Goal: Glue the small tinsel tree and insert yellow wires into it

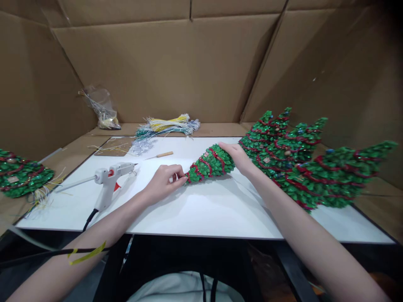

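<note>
The little green cone tree (210, 164) lies on its side mid-table (201, 214), covered in leafy bits with red tinsel spiraling round it. Left hand (164, 181) pinches its tip, right hand (236, 157) grips the wide base end.

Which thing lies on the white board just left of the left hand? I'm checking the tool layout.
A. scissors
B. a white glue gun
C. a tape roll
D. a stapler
B: the white glue gun lies on the white board, its cord trailing off the near edge, left of the left hand.
</note>
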Demonstrator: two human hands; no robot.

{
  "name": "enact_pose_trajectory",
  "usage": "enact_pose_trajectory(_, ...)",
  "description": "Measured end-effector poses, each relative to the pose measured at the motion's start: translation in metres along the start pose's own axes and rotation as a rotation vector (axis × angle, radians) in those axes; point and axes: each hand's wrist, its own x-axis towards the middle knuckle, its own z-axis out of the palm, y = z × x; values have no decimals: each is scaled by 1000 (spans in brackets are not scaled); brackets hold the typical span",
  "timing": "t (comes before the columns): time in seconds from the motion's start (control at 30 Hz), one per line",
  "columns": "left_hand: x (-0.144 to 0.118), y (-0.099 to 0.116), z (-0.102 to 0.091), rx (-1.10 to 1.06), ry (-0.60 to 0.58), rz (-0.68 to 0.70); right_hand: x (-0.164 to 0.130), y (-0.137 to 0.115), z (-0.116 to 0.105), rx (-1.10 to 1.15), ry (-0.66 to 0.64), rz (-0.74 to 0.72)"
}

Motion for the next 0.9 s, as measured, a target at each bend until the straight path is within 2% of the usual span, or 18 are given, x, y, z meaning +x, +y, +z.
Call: enact_pose_trajectory(0.9, 1, 1, 4, -163, 18, -189, 4, 6, 0, 58, -3, 8)
